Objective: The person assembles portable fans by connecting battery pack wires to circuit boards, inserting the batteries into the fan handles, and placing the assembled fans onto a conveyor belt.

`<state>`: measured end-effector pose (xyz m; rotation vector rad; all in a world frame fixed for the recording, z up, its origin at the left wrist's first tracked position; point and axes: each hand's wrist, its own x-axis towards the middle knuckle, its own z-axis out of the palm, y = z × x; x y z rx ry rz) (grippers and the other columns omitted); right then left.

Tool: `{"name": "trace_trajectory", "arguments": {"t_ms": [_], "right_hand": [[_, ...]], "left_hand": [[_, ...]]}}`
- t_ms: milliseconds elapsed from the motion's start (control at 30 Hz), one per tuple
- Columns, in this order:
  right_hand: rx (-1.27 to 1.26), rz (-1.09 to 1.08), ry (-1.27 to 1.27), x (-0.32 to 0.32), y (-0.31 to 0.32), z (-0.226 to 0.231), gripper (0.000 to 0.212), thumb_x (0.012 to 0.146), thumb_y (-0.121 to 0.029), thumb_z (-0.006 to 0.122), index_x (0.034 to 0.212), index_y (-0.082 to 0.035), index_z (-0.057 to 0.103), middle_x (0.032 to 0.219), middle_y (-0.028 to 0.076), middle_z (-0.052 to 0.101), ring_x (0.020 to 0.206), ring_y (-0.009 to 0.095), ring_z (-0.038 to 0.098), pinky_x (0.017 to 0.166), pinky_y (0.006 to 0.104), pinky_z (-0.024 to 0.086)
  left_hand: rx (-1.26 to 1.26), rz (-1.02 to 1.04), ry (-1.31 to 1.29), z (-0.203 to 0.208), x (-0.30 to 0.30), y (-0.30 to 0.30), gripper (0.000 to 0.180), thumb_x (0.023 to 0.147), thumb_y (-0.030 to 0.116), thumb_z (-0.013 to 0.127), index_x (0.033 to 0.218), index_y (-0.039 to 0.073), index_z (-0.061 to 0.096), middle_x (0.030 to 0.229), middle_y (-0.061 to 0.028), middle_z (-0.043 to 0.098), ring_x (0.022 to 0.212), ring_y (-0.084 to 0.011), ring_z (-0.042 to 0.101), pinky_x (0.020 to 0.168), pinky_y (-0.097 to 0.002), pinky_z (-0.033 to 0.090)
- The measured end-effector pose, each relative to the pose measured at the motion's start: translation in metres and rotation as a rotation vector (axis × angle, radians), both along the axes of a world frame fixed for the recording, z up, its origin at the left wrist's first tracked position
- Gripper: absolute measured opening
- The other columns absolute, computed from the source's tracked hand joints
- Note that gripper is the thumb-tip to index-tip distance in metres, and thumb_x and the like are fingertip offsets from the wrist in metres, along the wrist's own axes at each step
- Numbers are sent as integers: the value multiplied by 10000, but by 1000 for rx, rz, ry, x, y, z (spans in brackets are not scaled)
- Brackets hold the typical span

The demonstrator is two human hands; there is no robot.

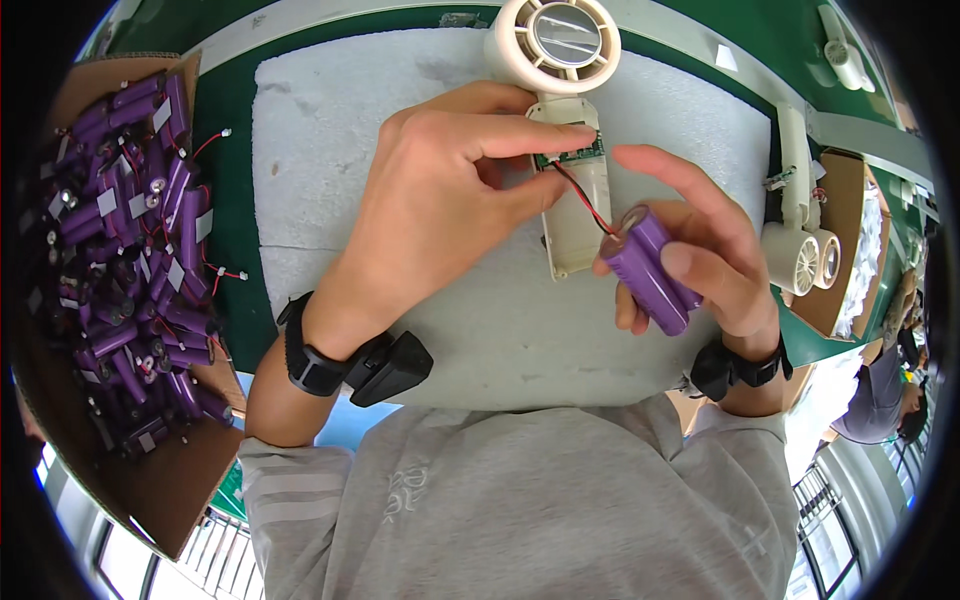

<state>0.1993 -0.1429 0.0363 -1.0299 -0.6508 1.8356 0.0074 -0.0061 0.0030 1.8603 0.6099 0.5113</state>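
Observation:
A cream handheld fan (575, 235) lies on a pale foam pad, its round grille away from me and its handle opened up. Inside the handle a green circuit board (590, 150) shows. My left hand (440, 190) is over the handle, with the index finger on the board and the thumb beside it, where a red and black wire pair (583, 195) meets the board. The plug end is mostly hidden by the fingers. At the wires' other end is a purple battery pack (650, 270) of two cells, held in my right hand (715, 250), its index finger raised off the pack.
A cardboard box (150, 490) heaped with purple battery packs (120, 240) stands at the left, a few plugs hanging over its rim. More cream fans (795, 255) lie right of the foam pad (330, 130), beside another cardboard box (850, 200). Another person (870, 400) is far right.

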Motion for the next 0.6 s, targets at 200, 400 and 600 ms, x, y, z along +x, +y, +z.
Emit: {"name": "trace_trajectory", "arguments": {"t_ms": [200, 400, 600], "right_hand": [[20, 5, 182, -9, -8, -14, 940, 671, -16, 734, 1462, -16, 228, 1110, 170, 523, 910, 306, 667, 712, 334, 559], [-76, 87, 54, -14, -7, 4, 879, 651, 73, 691, 1428, -49, 298, 1201, 140, 498, 1029, 265, 614, 882, 392, 514], [414, 118, -307, -14, -6, -13, 771, 600, 56, 726, 1317, -39, 459, 1197, 144, 499, 966, 278, 607, 840, 373, 513]], "left_hand": [[103, 11, -7, -5, 0, 1, 396, 670, -50, 786, 1037, 90, 739, 1070, -89, 669, 748, -95, 622, 625, -211, 507], [302, 5, -64, -8, -1, 1, 389, 632, -5, 816, 1003, 87, 748, 1011, -115, 685, 709, -149, 647, 587, -244, 522], [293, 1, -45, -6, -2, 0, 379, 640, -8, 806, 1001, 91, 749, 979, -125, 687, 683, -165, 651, 563, -259, 524]]}}
